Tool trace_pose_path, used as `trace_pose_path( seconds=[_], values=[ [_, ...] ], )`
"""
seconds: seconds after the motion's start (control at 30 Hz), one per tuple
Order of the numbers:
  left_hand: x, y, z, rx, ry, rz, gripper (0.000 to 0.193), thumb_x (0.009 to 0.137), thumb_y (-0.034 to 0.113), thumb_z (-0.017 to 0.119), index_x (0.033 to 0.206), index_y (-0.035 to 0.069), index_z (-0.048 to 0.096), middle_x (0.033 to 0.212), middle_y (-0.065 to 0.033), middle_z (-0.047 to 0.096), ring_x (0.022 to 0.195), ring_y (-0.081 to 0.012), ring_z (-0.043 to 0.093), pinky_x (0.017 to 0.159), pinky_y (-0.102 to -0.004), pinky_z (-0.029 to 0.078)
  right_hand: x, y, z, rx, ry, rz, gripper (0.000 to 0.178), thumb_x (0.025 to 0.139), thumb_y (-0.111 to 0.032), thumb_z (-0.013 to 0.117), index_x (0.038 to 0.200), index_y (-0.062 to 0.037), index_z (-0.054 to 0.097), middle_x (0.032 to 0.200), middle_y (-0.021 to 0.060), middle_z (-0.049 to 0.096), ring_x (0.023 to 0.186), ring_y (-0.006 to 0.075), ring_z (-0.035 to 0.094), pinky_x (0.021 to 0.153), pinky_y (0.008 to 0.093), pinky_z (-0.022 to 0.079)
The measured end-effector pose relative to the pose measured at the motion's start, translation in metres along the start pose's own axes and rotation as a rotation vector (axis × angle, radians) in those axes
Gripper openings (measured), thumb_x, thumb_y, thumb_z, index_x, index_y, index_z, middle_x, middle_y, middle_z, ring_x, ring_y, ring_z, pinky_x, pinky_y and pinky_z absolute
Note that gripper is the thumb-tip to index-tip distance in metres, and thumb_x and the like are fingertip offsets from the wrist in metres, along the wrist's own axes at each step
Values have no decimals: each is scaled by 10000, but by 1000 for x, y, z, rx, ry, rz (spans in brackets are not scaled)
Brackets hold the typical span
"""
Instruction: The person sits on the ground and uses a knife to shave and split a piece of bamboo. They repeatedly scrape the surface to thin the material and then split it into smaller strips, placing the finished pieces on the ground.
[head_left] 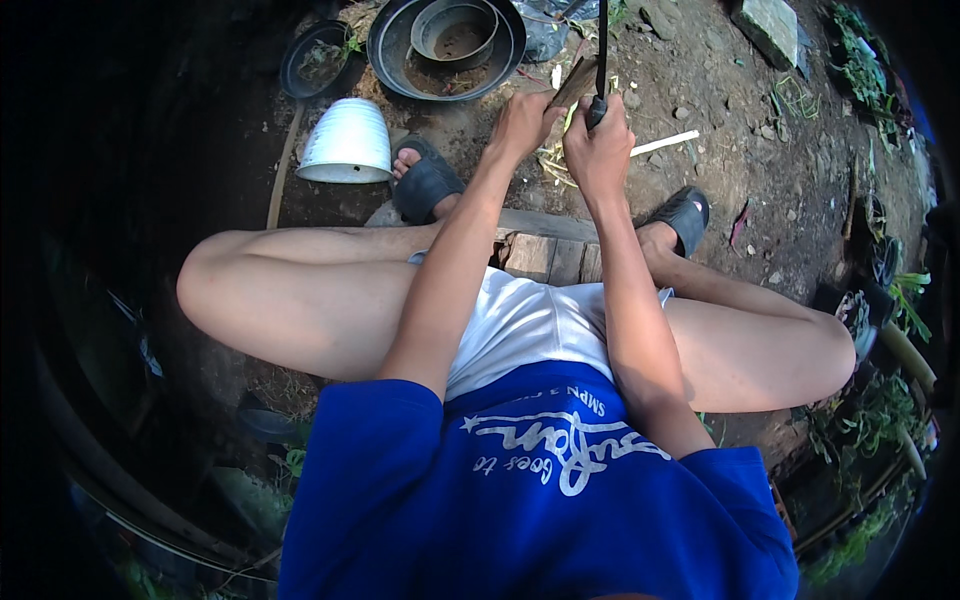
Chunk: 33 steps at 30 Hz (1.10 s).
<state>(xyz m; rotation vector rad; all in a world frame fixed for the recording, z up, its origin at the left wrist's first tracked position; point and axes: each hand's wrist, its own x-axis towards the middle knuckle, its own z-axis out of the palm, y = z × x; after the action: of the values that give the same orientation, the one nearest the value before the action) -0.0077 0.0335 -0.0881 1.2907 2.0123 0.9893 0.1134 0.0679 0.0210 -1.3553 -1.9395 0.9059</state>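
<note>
My left hand [522,126] is closed around a short, flat brown piece of wood [576,82], which slants up and to the right out of the grip. Beside it, my right hand [600,158] grips a knife [597,110] by its black handle. The knife's long dark blade points away from me, seen nearly edge-on, and runs out of the top of the view. Blade and wood lie very close together; whether they touch I cannot tell. Pale shavings [556,165] lie on the soil just below my hands.
An upturned white pot [347,143] stands left of my sandalled left foot [425,178]. Behind it are a small black pot [318,62] and a wide black basin [385,55] holding a grey bowl [425,35]. A pale stick [665,143] lies at right, a concrete block [767,32] farther off.
</note>
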Motion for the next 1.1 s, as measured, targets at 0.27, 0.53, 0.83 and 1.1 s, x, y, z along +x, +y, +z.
trace_pose_path(
  seconds=[0.27, 0.53, 0.83, 1.1],
  values=[
    [-2, 2, -2, 95, 18, 23, 276, 907, 245, 777, 1006, -11, 752, 846, -297, 690, 848, -503, 680, 723, -519, 551, 1, -8, -22, -71, -150, 11, 204, 970, -133, 650, 947, 34, 535, 726, 305, 658, 740, 511, 691, 622, 533, 520],
    [14, 28, -33, -65, 162, 174, 554, 881, 107, 763, 1392, 75, 553, 1201, -223, 714, 1127, -445, 667, 964, -492, 535, 4, -45, -50, -7, 79, -183, 230, 992, -140, 679, 901, 5, 526, 632, 213, 638, 598, 413, 699, 513, 451, 487],
    [9, 5, -81, -65, 73, -81, 711, 879, -59, 567, 1545, 159, 444, 1470, -83, 627, 1283, -287, 648, 1050, -388, 524, 5, -5, -14, -253, -249, 138, 204, 963, -141, 640, 954, 46, 561, 791, 336, 681, 811, 521, 703, 689, 563, 537],
    [9, 17, -70, -62, 81, 10, 607, 840, -36, 590, 1429, 109, 577, 1368, -89, 699, 1273, -296, 652, 1083, -390, 501, 10, -30, -34, -67, 89, -173, 221, 988, -134, 670, 909, -5, 507, 671, 237, 655, 621, 456, 683, 533, 475, 497]
  ],
)
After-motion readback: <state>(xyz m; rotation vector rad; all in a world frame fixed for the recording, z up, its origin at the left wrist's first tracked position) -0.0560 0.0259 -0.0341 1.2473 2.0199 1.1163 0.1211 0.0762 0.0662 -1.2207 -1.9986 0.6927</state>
